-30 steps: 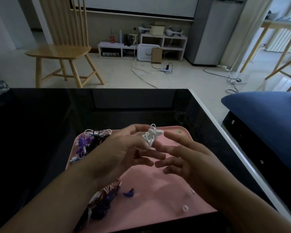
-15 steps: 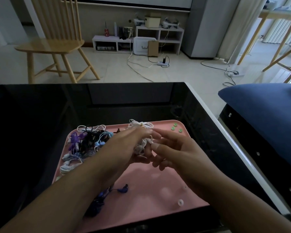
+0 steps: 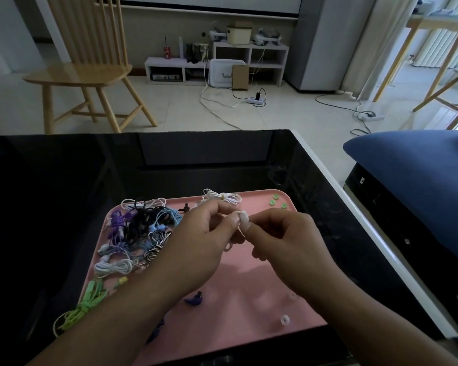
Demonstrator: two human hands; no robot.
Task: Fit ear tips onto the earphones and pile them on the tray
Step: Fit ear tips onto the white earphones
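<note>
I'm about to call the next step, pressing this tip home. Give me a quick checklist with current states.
1. Left hand holds the white earphone: ok, pinched.
2. Right hand holds the white ear tip: ok, at its fingertips.
3. Tip seated on the bud: cannot tell, fingers cover the joint.
4. Work is over the pink tray: ok.
5. Spare tips available: ok, green tips at far right corner, clear tip near front.
6. Cable free of the pile: cannot tell.
</note>
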